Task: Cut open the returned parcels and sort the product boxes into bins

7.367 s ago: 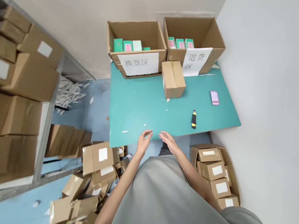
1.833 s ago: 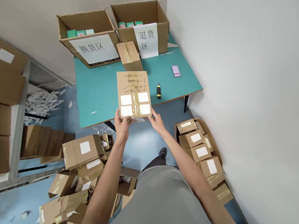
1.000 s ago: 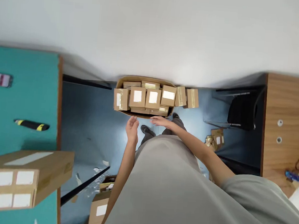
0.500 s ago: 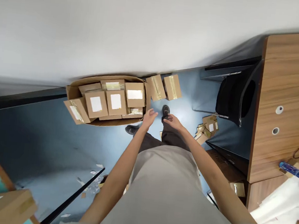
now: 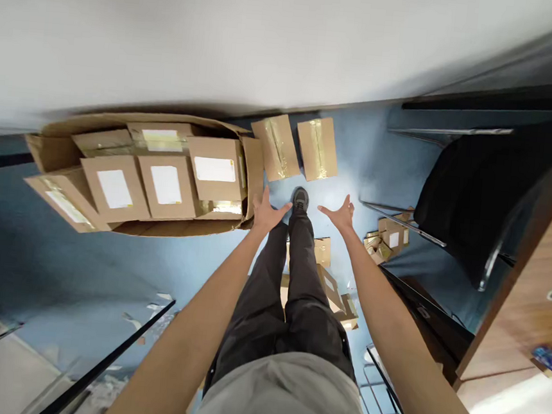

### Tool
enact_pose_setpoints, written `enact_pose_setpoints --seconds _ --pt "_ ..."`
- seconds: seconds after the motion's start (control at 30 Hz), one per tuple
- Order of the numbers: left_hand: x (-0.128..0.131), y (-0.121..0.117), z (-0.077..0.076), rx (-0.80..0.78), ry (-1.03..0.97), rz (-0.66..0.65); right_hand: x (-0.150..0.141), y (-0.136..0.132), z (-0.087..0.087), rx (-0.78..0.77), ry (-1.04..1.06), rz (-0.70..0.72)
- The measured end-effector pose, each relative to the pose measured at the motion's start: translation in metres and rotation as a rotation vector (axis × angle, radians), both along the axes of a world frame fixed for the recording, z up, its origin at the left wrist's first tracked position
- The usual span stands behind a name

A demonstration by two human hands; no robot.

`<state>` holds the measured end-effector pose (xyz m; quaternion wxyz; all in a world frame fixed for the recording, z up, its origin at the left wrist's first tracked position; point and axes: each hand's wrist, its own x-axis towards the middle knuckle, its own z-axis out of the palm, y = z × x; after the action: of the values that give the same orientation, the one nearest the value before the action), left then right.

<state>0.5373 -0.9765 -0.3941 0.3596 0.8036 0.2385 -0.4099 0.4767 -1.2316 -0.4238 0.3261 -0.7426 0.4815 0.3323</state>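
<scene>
1. Beside the large open carton (image 5: 254,166), the left hand (image 5: 269,215) is held empty, thumb and forefinger spread wide.
2. Farther right of the carton, the right hand (image 5: 341,215) is held empty, thumb stretched out.
3. Right of the carton, a nearer taped box (image 5: 275,147) and a farther taped box (image 5: 317,149) are seen; either is best gripped squarely by opposite sides.
4. White labels (image 5: 165,184) are stuck on packed boxes (image 5: 214,190) inside the carton; no writing can be read.
</scene>
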Motion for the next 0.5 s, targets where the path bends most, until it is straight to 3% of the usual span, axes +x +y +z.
enact_pose_setpoints --seconds 0.2,0.37,0.5 --pt "0.036 -0.009 -0.100 0.060 0.113 0.082 0.030 0.012 -0.109 -0.109 0.047 0.105" --pt "0.054 -0.021 -0.190 0.061 0.045 0.152 0.061 0.015 -0.204 -0.144 0.011 0.175" --pt "0.064 -0.036 -0.255 0.193 -0.016 0.134 0.082 0.014 -0.265 -0.206 -0.008 0.232"
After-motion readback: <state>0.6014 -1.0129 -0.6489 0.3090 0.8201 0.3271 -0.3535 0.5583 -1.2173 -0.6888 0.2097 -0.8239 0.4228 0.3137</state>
